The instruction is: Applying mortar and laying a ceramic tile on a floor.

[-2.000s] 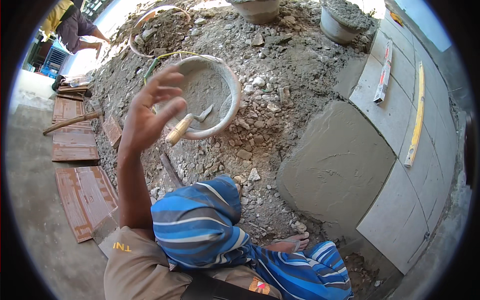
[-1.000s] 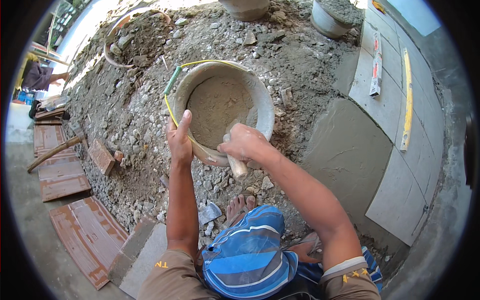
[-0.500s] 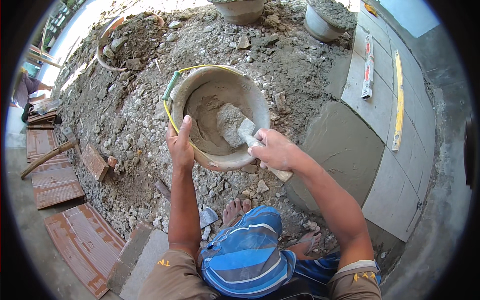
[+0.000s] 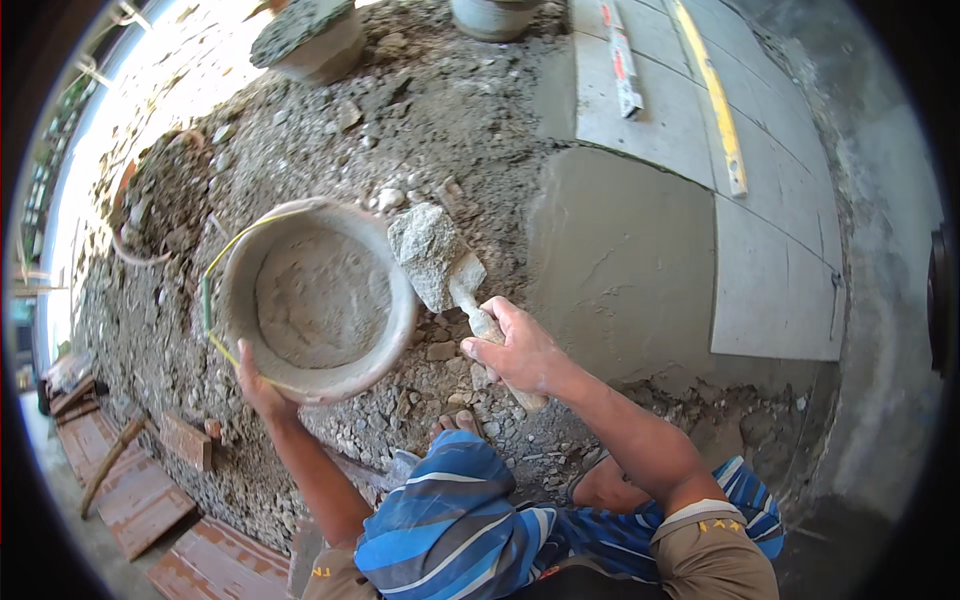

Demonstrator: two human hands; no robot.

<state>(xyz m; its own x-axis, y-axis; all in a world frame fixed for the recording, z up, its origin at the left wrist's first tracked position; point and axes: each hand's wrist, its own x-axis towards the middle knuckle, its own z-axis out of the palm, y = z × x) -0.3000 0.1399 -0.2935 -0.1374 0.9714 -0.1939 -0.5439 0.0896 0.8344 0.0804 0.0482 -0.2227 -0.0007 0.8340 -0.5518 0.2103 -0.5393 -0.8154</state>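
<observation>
My right hand is wrapped round the handle of a trowel. A heap of wet grey mortar sits on the blade, just right of a round bucket. My left hand grips the bucket's lower left rim, its thumb showing along the outside and its other fingers mostly hidden. More mortar lies inside the bucket, with a yellow cord handle slack along the left side. Smooth, wet mortar is spread on the ground right of the trowel, bordering the laid tiles.
A red-and-white level and a yellow straightedge lie on the tiles. Two mortar-filled buckets, one tilted and one upright, stand at the back. Brown tiles, a brick and a wooden-handled hammer are at lower left.
The trowel has come up out of the bucket with mortar on it and moved past the right rim. My left hand stays at the bucket. The view has turned toward the right.
</observation>
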